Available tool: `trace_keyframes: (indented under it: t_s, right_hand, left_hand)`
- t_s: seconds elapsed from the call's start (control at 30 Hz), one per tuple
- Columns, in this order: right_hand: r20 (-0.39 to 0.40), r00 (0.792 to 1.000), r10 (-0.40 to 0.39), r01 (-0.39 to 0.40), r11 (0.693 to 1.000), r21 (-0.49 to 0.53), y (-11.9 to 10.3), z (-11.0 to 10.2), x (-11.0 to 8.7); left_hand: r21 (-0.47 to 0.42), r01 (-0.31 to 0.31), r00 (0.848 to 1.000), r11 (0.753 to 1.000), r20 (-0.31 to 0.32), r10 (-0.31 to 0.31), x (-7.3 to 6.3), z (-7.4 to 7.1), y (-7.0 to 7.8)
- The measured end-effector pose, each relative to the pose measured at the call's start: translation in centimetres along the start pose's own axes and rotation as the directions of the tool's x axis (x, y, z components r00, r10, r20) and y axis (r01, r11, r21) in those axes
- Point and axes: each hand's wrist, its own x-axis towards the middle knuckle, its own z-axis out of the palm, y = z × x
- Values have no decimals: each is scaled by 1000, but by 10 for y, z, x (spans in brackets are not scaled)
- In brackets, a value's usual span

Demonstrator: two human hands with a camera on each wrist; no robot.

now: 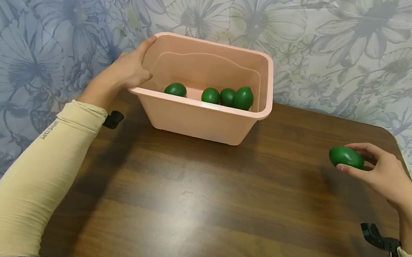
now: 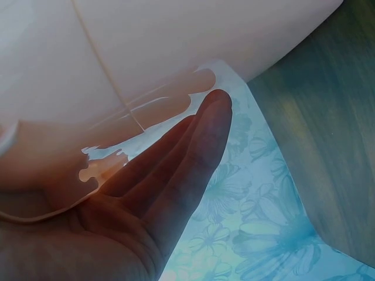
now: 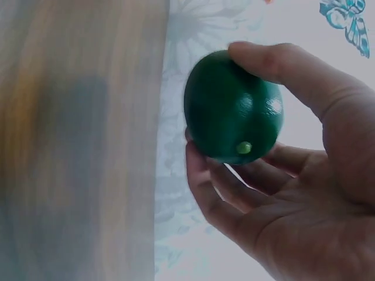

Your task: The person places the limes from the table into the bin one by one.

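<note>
In the head view, my left hand (image 1: 130, 67) grips the left end of a pink plastic bin (image 1: 195, 119), its thumb over the rim. The left wrist view shows fingers (image 2: 193, 158) lying fairly straight along the bin's outer wall. Several green fruits (image 1: 175, 89) lie inside the bin, the rightmost one (image 1: 243, 98) tapered at its top. Far to the right, my right hand (image 1: 388, 176) holds a glossy dark green, egg-shaped fruit (image 1: 346, 157) above the table between thumb and fingers. A pale green nub marks this fruit's end (image 3: 234, 111) in the right wrist view.
The bin stands at the back of a brown wooden table (image 1: 186, 205), close to a wall covering (image 1: 321, 52) with flowers and butterflies. The table's right edge runs near the right hand. Dark wrist mounts (image 1: 379, 239) show beside both cuffs.
</note>
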Motion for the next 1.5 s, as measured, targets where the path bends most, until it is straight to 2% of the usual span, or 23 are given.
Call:
trace_keyframes:
  t_s: [0.2, 0.37, 0.93, 1.27, 1.5]
  right_hand:
    - [-63, 998, -28, 31, 998, 52, -11, 2, 8]
    - [-140, 987, -81, 95, 991, 98, -23, 6, 18]
    - [-295, 945, -140, 213, 949, 231, -110, 12, 73]
    - [-323, 939, -118, 212, 937, 276, -150, 20, 95]
    - [-318, 935, -158, 246, 934, 258, -178, 24, 112]
  left_hand:
    - [11, 1, 1000, 1000, 3, -1, 2, 1, 2]
    - [11, 1, 1000, 1000, 11, -1, 3, 0, 2]
    - [9, 6, 1000, 1000, 22, -6, 5, 0, 2]
    - [0, 23, 999, 1000, 22, -23, -1, -2, -1]
    - [-2, 35, 999, 999, 21, -35, -2, -5, -2]
